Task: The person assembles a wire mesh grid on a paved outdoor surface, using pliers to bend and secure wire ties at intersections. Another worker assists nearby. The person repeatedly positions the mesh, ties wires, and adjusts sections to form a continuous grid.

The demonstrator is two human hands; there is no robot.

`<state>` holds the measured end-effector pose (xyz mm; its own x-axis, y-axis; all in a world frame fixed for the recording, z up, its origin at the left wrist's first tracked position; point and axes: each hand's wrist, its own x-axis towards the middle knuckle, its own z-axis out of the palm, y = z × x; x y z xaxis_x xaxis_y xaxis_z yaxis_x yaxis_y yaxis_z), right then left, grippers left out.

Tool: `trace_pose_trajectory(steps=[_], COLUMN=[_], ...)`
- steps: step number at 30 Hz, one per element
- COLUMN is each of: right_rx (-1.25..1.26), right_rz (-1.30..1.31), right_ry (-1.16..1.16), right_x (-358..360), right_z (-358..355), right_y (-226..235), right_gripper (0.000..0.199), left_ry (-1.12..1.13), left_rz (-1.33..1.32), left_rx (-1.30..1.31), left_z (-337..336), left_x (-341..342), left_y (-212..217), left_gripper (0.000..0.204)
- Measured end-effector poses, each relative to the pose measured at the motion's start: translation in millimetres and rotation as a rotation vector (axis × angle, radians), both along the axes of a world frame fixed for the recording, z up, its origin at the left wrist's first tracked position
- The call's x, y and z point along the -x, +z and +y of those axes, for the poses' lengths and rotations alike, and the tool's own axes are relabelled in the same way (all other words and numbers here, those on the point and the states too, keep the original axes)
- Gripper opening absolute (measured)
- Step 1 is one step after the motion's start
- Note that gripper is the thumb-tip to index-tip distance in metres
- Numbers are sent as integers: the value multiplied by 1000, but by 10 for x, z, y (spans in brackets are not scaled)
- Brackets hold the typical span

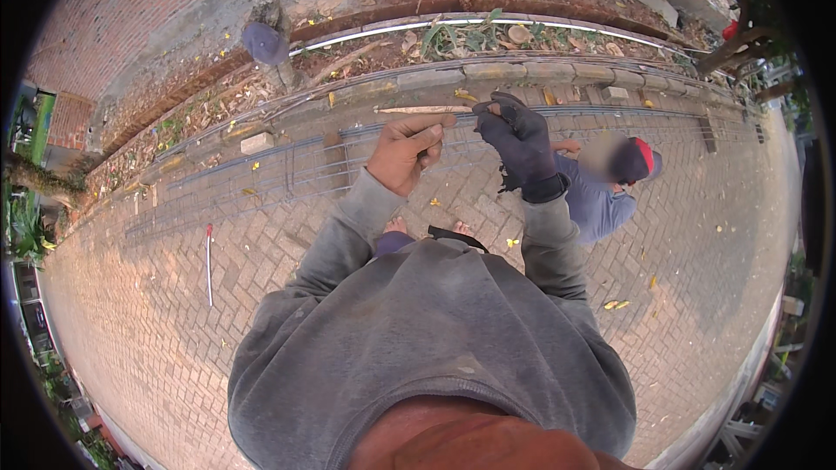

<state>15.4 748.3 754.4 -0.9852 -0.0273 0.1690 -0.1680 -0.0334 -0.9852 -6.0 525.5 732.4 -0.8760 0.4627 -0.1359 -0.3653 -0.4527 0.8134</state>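
Observation:
My left hand point(406, 153) is bare, raised in front of me above the steel bars, with thumb and fingers pinched together. Whatever it pinches, if anything, is too small to make out. Close by on its right, my right hand point(515, 141) wears a torn dark glove, its fingers curled closed. What lies in that grip is hidden. A thin pale stick point(423, 109) shows between the hands; I cannot tell whether the right hand touches it or it lies beyond. Below both hands, a long frame of thin steel reinforcing bars point(296, 165) stretches across the paving.
A co-worker point(601, 200) in a blue shirt and red-and-dark cap crouches at right beside the bars. A red-tipped metal rod point(209, 265) lies on the brick paving at left. Beyond the bars run kerb blocks point(431, 79). A dark blue cap point(265, 43) is by the tree trunk.

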Motion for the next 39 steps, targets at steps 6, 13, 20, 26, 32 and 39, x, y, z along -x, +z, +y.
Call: trace_pose_trajectory(steps=[6, 13, 20, 26, 32, 39], right_rx=[-187, -275, -790, -140, 486, -869], right_rz=[159, 147, 435, -16, -458, 424], right_ry=[-10, -22, -168, 368, -23, -134], right_x=[48, 79, -50, -89, -552, -425], right_z=[-72, -124, -186, 69, -288, -11], right_y=[14, 49, 15, -554, -1107, -773], right_gripper=[13, 10, 15, 15, 22, 35], left_ry=[-44, 0, -2, -299, 37, -16], left_rz=[2, 61, 452, 830, 321, 163], left_rx=[53, 176, 770, 625, 715, 835], left_z=[9, 7, 51, -126, 15, 20], left_x=[-14, -9, 7, -49, -197, -301], left_y=[44, 49, 6, -127, -271, -447], left_gripper=[20, 19, 13, 7, 17, 18])
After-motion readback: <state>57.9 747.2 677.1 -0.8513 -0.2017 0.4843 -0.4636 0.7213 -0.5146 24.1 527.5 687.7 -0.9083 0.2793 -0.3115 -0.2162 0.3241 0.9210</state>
